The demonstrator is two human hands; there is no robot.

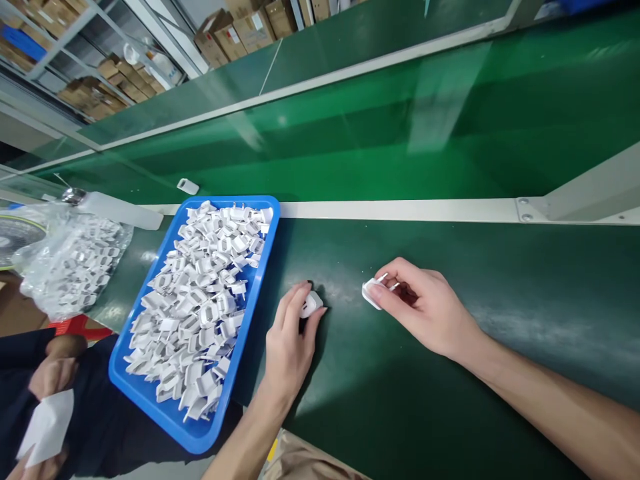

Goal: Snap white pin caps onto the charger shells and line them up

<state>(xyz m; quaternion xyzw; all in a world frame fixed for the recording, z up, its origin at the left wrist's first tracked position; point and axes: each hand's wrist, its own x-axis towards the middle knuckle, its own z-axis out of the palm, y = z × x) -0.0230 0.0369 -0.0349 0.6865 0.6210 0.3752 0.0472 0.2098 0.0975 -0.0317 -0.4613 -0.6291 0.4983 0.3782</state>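
My left hand (293,333) is closed around a small white charger housing (312,305), gripping it between thumb and fingers just above the green table. To the right, my right hand (425,303) pinches a white plug piece (373,293) with two thin metal pins that point toward the palm. The two parts are apart from each other. Left of my left hand lies a blue tray (253,320), heaped with many loose white plug pieces (200,300) like the one in my right hand.
A white housing (188,186) lies on the green belt (350,167) behind the metal rail (400,210). A clear bag of white parts (85,260) and a white bottle (120,208) are at the left. A co-worker's hands (55,373) hold white paper (47,427) at lower left.
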